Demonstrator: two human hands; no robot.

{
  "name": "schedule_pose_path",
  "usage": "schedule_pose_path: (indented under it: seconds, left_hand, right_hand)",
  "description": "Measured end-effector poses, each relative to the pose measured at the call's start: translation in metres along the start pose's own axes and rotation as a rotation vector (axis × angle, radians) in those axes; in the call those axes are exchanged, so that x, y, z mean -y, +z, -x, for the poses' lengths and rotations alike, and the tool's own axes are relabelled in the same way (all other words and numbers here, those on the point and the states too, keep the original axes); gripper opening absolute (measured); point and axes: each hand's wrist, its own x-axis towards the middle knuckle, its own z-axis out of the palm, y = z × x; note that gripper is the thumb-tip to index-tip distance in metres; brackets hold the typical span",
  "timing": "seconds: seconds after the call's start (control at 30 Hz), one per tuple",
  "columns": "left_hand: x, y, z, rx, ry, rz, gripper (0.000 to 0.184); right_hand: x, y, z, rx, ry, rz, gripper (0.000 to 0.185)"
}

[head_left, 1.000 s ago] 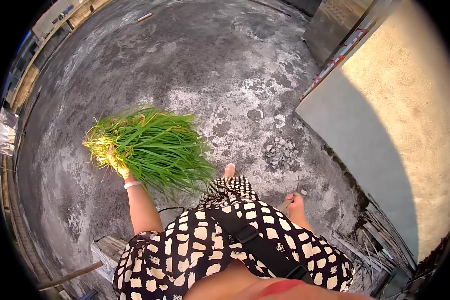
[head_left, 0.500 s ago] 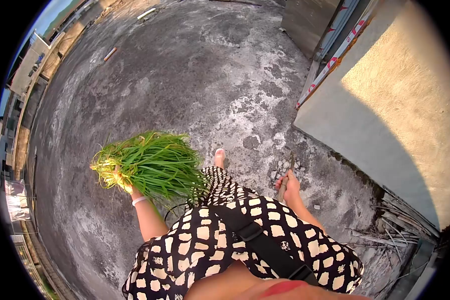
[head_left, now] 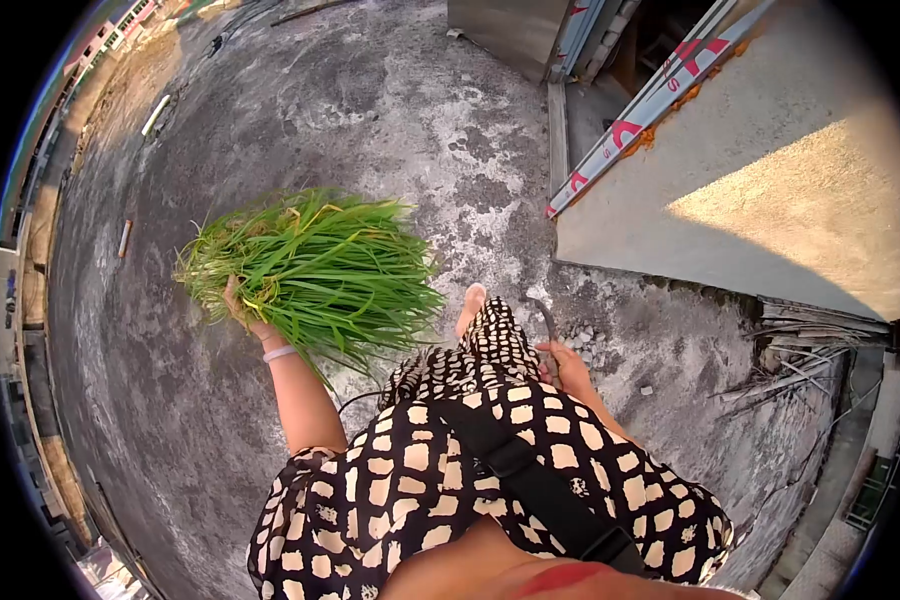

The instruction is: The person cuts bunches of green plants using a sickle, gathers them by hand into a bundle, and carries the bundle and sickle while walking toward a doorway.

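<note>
A large bunch of long green leaves (head_left: 330, 270) spreads out to the right of my left hand (head_left: 242, 308), which grips it near its pale, stringy end. A light band circles that wrist. My right hand (head_left: 564, 368) is wrapped round the handle of a sickle-like tool (head_left: 547, 318), whose dark curved blade points up and away from me. Just beyond that hand, a small heap of grey stones (head_left: 595, 347) lies on the concrete. One foot (head_left: 472, 300) shows between the bunch and the tool.
At the right stands a plastered wall (head_left: 710, 180) beside an open doorway (head_left: 610, 100) with a taped frame. Sticks (head_left: 795, 365) are piled along the wall's base. A short pipe piece (head_left: 125, 238) lies at the left, and a white one (head_left: 155, 115) farther off.
The view has swung toward the doorway, which shows more. My right hand, low at my side earlier, came forward with the tool. My left hand still holds the bunch.
</note>
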Motion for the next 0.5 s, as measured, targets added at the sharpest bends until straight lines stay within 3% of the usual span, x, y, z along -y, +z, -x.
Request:
schedule_pose_path:
  seconds: [0.13, 0.17, 0.33, 0.43, 0.5]
  left_hand:
    - [0.049, 0.048, -0.059, -0.128, 0.072, -0.164, 0.029]
    - [0.045, 0.085, -0.059, -0.071, -0.137, 0.098, 0.033]
    - [0.076, 0.132, -0.140, -0.115, 0.043, -0.071, 0.035]
    - [0.104, 0.126, -0.195, -0.099, 0.103, -0.104, 0.035]
    - [0.123, 0.164, -0.220, -0.112, 0.053, -0.072, 0.036]
  right_hand:
    - [0.116, 0.006, -0.073, -0.067, -0.180, -0.302, 0.038]
    - [0.151, 0.014, -0.089, -0.088, -0.226, -0.311, 0.040]
    - [0.284, 0.060, -0.173, 0.015, -0.366, -0.236, 0.019]
    - [0.345, 0.082, -0.213, -0.061, -0.317, -0.318, 0.014]
    - [0.383, 0.077, -0.250, -0.048, -0.293, -0.448, 0.014]
